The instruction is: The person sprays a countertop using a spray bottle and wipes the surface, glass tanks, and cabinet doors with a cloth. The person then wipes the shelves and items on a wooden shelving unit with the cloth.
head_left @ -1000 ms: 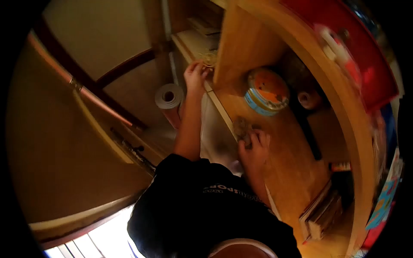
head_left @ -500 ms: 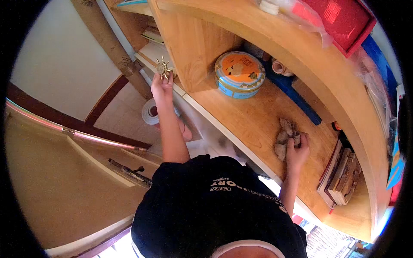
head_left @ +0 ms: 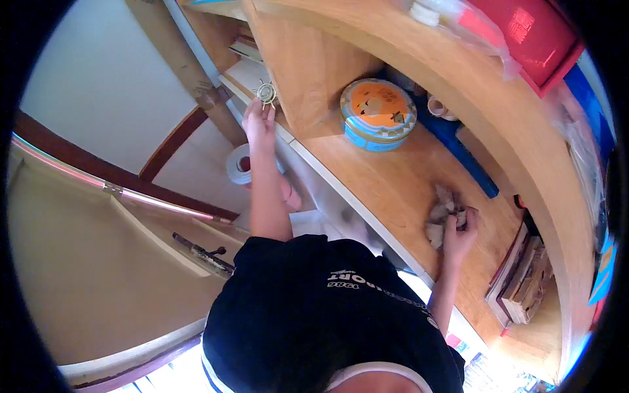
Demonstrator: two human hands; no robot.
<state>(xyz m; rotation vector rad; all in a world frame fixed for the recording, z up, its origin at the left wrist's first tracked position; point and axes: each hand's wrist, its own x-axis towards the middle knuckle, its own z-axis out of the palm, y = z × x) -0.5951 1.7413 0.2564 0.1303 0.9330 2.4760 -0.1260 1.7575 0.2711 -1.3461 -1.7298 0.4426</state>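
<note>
Pinched in the fingertips of my left hand is a small gold ornament shaped like a ship's wheel, its short spokes sticking out around a round centre. It is held up beside the shelf's upright panel. Over on the right, the fingers of my right hand are closed on a crumpled grey-brown cloth, which lies on the wooden shelf. Motion smears the cloth a little. Behind it stands a round tin with an orange lid and a blue side.
A long blue object and a rolled item lie at the shelf's back. Old books lean at the right end. A red box is on top. Below left are a white roll and a cardboard tube.
The view has shifted slightly, so most things appear a little to the right. My left hand has turned the ship's wheel ornament slightly. The right hand has shifted the cloth a little.
</note>
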